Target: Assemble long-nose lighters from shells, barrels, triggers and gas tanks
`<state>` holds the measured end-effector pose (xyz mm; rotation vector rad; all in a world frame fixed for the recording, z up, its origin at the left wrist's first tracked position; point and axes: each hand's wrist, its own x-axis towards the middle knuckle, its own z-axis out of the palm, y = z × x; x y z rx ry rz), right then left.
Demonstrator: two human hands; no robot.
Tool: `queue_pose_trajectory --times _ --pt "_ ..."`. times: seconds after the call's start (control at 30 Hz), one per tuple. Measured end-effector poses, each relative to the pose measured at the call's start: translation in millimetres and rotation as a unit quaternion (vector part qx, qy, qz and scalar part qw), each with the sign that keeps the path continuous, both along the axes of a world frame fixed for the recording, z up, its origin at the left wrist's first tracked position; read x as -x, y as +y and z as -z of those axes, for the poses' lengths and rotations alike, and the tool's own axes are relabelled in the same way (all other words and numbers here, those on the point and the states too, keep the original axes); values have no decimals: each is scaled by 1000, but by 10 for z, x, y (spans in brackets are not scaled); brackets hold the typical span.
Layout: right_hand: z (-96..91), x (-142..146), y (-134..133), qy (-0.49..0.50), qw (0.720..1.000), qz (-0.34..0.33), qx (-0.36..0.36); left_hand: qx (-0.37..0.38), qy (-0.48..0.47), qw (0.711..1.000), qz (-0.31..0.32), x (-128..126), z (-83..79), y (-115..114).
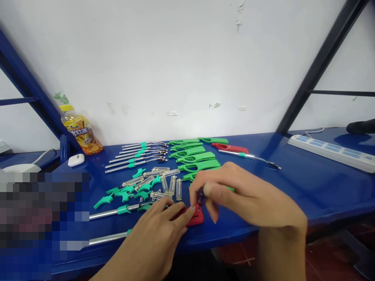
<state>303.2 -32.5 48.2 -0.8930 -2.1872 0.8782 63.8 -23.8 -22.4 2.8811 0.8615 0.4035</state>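
My left hand [159, 230] lies on the blue table [316, 183] near its front edge, fingers pressed down on a red plastic handle shell [195, 218]. My right hand [234, 195] hovers just above that shell, fingers pinched on a small dark part [201, 195] held over it. Two metal tubes with teal collars [114, 212] lie left of my left hand. Clear little tanks [171, 184] and teal triggers [125, 192] lie scattered just beyond my hands.
Further back lie a row of green handle shells [197, 156], one red shell [230, 148], and several metal tubes with wires [140, 154]. A yellow drink bottle [80, 130] and white earbud case [76, 159] stand at left, a power strip [331, 151] at right.
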Motion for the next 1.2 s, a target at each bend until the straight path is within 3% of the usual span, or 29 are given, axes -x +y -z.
queue_pose_trajectory --times 0.1,0.37,0.53,0.77,1.03,1.2 --pt "-13 5 1 11 1000 -11 13 13 36 999 -8 -12 -17 -5" --pt "-30 51 39 -22 990 123 -61 14 82 996 -16 -16 14 -13" --pt "-25 9 21 9 992 102 -75 18 73 997 -18 -18 4 0" --pt "-25 -29 -9 61 997 28 -32 10 64 998 -14 -16 5 5" --pt "11 7 67 74 979 180 -61 25 58 998 -19 -41 -24 -2" --pt "30 -1 81 47 980 175 -82 16 58 998 -16 -44 -39 -19"
